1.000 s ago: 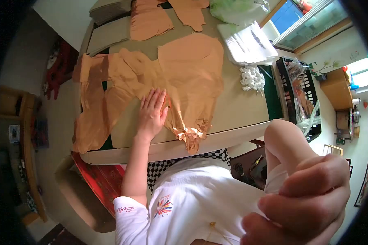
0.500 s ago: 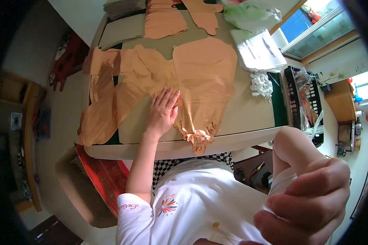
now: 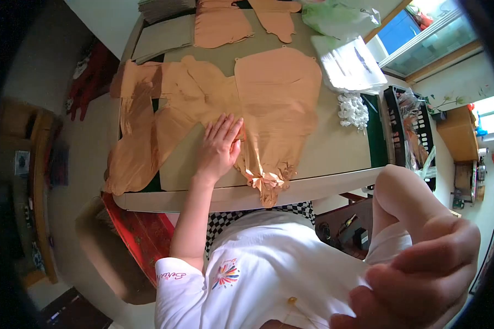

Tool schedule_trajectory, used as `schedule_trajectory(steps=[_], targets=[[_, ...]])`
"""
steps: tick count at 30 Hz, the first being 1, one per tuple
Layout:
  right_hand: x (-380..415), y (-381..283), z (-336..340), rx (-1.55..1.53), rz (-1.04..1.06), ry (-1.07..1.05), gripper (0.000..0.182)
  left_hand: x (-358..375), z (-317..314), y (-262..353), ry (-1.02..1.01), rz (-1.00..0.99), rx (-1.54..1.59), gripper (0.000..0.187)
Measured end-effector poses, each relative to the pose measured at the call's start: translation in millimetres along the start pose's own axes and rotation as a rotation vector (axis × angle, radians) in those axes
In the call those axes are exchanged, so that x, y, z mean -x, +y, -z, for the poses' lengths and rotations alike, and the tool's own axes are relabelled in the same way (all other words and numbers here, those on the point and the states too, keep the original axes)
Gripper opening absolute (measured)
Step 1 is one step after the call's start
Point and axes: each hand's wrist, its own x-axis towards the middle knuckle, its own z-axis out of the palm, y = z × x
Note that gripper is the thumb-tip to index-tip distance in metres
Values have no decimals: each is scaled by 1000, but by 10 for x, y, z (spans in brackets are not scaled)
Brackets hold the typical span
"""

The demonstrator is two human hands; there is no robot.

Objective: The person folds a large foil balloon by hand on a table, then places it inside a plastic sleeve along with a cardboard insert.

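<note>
Flat on the table, my left hand point(image 3: 219, 145) presses with its fingers stretched out on the edge of a rose-gold foil balloon. This uninflated balloon point(image 3: 277, 104) has small tabs at its top and a crumpled, shiny lower end that hangs over the table's front edge. More flat rose-gold foil point(image 3: 142, 120) spreads to the left of it. Close to the camera at the lower right, my right hand point(image 3: 422, 268) is raised with its fingers curled in. Whatever it holds, if anything, is hidden behind the fingers.
More foil pieces point(image 3: 222, 24) lie at the table's far side beside grey sheets point(image 3: 164, 39). On the right are a stack of clear plastic bags point(image 3: 351, 66), a bunch of white ties point(image 3: 352, 111), a green-white bag point(image 3: 340, 19) and a black crate point(image 3: 396, 129).
My right hand has shifted slightly right and down, its fingers still curled. The left hand rests in the same place on the foil; the view has shifted a little.
</note>
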Motion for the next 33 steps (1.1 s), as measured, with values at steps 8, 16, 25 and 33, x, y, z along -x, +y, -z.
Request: schedule_trajectory(steps=[8, 16, 25, 33], targets=[[156, 58, 255, -25, 238, 43, 27, 34, -50, -49, 11, -5, 17, 56], [1002, 985, -1604, -118, -508, -80, 38, 14, -79, -49, 47, -1, 57, 59], [1581, 1786, -2425, 35, -460, -349, 48, 26, -69, -43, 17, 19, 63, 58], [1562, 1777, -2407, 33, -451, -301, 47, 7, 15, 51, -24, -61, 25, 39]])
